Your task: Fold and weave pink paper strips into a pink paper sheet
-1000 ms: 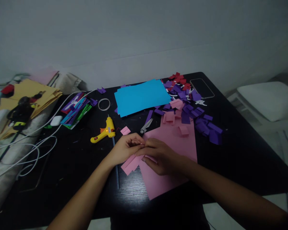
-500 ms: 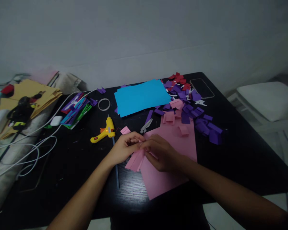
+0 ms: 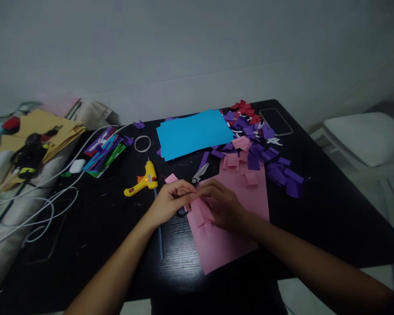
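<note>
Both hands meet over a pink sheet [image 3: 230, 251] on the black table. Between them is a folded pink paper strip [image 3: 198, 213], its loose end hanging toward me. My left hand [image 3: 170, 201] pinches the strip's top edge with thumb and fingers. From the other side my right hand [image 3: 225, 205] grips it, its fingertips partly hidden. Scissors [image 3: 201, 173] lie just beyond my hands, their handles mostly covered. Several folded pink pieces [image 3: 231, 161] rest at the sheet's far end. A small pink piece [image 3: 171, 178] lies beyond my left hand.
A yellow glue gun [image 3: 146, 178] with a long glue stick [image 3: 160, 243] lies left of my hands. Blue sheets [image 3: 195, 133] are behind, beside purple scraps [image 3: 277, 173], red scraps [image 3: 243, 106] and a phone [image 3: 276, 121]. White cables [image 3: 52, 210] and a tape ring [image 3: 142, 143] are at left.
The pink strip has swung to the right and its folded face now shows between my hands. My right hand's fingers have shifted around it. Everything else stays in place.
</note>
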A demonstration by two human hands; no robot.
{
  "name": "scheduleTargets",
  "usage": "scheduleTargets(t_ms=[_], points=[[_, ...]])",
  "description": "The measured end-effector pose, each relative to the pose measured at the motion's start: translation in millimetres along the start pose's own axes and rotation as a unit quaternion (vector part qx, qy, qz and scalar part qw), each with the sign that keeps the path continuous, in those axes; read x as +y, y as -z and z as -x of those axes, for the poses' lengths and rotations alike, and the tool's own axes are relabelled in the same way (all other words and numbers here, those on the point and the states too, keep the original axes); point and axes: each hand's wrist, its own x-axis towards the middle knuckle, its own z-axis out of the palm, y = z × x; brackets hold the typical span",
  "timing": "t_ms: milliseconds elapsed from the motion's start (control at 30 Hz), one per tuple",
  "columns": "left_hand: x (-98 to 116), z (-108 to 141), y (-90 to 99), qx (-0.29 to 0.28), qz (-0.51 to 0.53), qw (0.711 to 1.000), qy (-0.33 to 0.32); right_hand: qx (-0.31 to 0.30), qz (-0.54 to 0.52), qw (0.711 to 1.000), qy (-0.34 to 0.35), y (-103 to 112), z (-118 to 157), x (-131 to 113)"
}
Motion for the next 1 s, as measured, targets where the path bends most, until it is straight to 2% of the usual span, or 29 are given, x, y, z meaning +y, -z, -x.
scheduleTargets(t_ms=[167,300,467,600,700,1000], points=[[-2.4,-0.2,0.4,0.003,0.003,1.0,-0.008,0.002,-0.014,0.999,-0.036,-1.0,0.0,1.5],[-4.6,-0.4,0.5,0.02,0.001,1.0,-0.002,0.015,-0.045,0.993,-0.108,-3.3,-0.1,1.3],[-4.3,-0.5,1.2,0.017,-0.003,1.0,0.0,0.028,-0.133,0.96,-0.246,-5.4,-1.0,1.1],[-4.6,-0.7,1.5,0.018,-0.007,1.0,-0.001,0.017,-0.229,0.924,-0.307,-4.8,-3.0,1.3],[-5.6,-0.9,1.4,0.018,-0.003,1.0,-0.002,0.018,-0.241,0.914,-0.325,-3.4,-4.7,1.7],[-6.5,0.1,1.4,-0.009,0.02,1.0,-0.002,0.021,-0.232,0.915,-0.329,-3.2,-4.5,4.3]])
